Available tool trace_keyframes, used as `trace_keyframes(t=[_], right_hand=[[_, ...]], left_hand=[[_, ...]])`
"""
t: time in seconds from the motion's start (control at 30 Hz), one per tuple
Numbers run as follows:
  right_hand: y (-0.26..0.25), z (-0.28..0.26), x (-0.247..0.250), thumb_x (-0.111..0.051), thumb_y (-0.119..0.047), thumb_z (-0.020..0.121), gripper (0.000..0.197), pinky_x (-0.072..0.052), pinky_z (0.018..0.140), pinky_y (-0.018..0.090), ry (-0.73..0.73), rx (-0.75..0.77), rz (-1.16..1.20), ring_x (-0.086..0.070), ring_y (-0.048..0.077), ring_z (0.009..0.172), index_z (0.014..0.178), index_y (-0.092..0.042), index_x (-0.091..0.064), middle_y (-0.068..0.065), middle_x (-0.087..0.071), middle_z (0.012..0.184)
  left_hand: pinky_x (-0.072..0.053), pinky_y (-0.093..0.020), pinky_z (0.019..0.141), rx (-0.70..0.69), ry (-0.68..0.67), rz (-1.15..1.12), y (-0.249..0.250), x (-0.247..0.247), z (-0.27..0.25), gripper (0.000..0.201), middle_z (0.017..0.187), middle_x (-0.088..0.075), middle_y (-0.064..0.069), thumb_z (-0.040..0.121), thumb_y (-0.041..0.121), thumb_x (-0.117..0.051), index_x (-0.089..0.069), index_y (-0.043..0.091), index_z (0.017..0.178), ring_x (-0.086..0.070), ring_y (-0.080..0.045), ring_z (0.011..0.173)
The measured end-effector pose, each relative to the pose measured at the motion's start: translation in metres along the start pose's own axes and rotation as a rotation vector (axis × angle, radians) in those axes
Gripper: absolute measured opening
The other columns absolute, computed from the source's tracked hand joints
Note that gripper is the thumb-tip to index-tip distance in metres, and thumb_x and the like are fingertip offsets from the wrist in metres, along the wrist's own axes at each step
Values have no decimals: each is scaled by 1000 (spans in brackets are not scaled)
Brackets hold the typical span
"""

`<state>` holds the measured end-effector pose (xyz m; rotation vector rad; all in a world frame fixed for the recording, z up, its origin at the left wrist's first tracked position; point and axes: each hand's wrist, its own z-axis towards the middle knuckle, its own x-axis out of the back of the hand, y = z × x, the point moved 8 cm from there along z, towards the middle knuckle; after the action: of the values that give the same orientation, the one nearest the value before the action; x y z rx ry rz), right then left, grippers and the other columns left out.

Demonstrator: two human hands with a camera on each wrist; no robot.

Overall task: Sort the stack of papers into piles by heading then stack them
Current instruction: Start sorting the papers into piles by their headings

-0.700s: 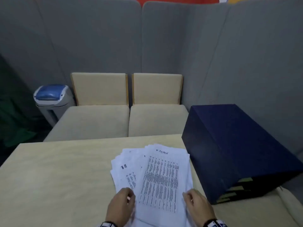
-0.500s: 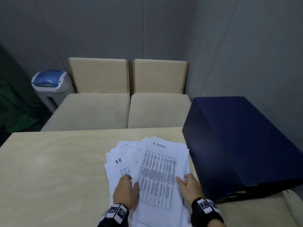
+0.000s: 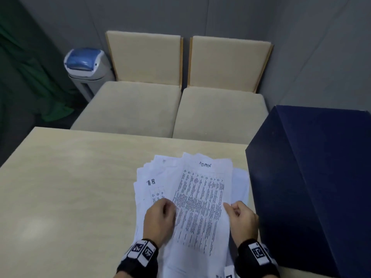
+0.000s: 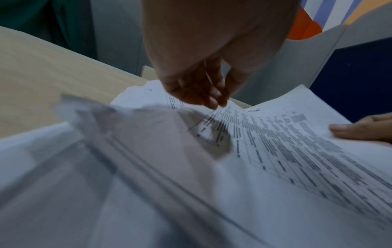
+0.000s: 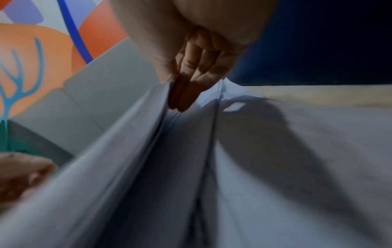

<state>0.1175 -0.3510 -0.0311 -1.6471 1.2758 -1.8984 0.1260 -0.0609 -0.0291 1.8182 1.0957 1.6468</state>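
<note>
A fanned stack of printed papers point(image 3: 160, 173) lies on the beige table point(image 3: 70, 187), near its right side. The top sheet point(image 3: 200, 207) is headed ADMIN, and a sheet headed H-R point(image 3: 151, 182) shows beneath it on the left. My left hand point(image 3: 160, 215) sets its fingertips point(image 4: 212, 102) down on the papers at the top sheet's left edge. My right hand point(image 3: 241, 215) pinches the top sheet's right edge, thumb above and fingers point(image 5: 186, 95) tucked under, so the edge is raised. The sheet bows between both hands.
A large dark blue box point(image 3: 321, 177) stands on the table right beside the papers and my right hand. Two beige chairs point(image 3: 140, 109) face the table's far edge. A white bin with a blue lid point(image 3: 86, 65) stands at the back left. Bare tabletop spreads to the left.
My right hand has gone from lying on the top sheet's right edge to pinching and lifting it. The left hand stays at the left edge. The view has tilted down.
</note>
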Motion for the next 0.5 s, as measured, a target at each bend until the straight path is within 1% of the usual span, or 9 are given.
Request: trace_keyframes(t=[0.07,0.1,0.17,0.23,0.3,0.33,0.4,0.43,0.5], right_hand=[[-5,-7,0,-70,-27,92,54,-28,49,31,-36,95,-8,-25,12,48,55,-22,-31,-5,-29,45],[-9,-11,1,-64,-35,94,54,-27,49,30,-45,145,-21,-25,11,48,55,-25,-28,-5,-27,46],[-15,-20,5,-48,-45,95,42,-34,53,27,-38,221,-23,-40,10,52,57,-29,-39,-12,-40,53],[-20,-30,12,-47,-34,99,33,-45,70,17,5,264,0,-61,13,74,76,-19,-66,-9,-64,82],[-26,-39,24,-51,-11,98,21,-43,81,5,51,266,84,-65,8,92,99,-16,-72,-10,-69,102],[-26,-44,29,-52,-2,94,27,-44,81,5,63,229,152,-65,4,93,98,-22,-70,-14,-69,105],[-14,-55,34,-56,9,82,31,-51,78,18,53,83,343,-66,4,89,84,-19,-68,-11,-72,108],[-7,-60,34,-58,8,78,22,-52,78,27,40,-24,484,-68,11,88,76,-12,-66,-1,-74,108],[2,-72,32,-55,4,80,16,-48,81,39,28,-150,541,-68,24,88,67,-5,-61,16,-73,102]], left_hand=[[-54,-32,65,-27,93,-65,5,14,6,17,74,-67,8,91,13,-63,-62,24,78,-63,-9,71],[-53,-31,66,-41,117,-77,8,19,10,14,78,-67,8,91,12,-63,-63,23,81,-63,-8,74],[-50,-28,69,-44,123,-73,11,23,20,6,87,-66,6,92,13,-63,-62,19,90,-62,-9,80],[-45,-27,72,9,80,-38,5,20,31,8,95,-64,3,91,18,-64,-59,18,97,-62,-14,85],[-41,-27,74,69,18,52,-4,13,42,20,100,-60,1,88,25,-68,-56,16,101,-60,-18,89],[-41,-28,76,84,-15,104,-8,9,46,27,102,-57,0,87,29,-70,-55,14,103,-58,-19,91],[-43,-31,79,84,-69,193,-10,5,50,38,106,-53,-2,83,34,-73,-54,11,107,-54,-23,97],[-44,-33,81,63,-83,229,-11,3,51,40,109,-53,-5,82,32,-73,-53,10,109,-53,-26,101],[-43,-37,82,25,-78,270,-13,1,53,43,114,-51,-10,81,29,-74,-52,7,110,-51,-30,107]])
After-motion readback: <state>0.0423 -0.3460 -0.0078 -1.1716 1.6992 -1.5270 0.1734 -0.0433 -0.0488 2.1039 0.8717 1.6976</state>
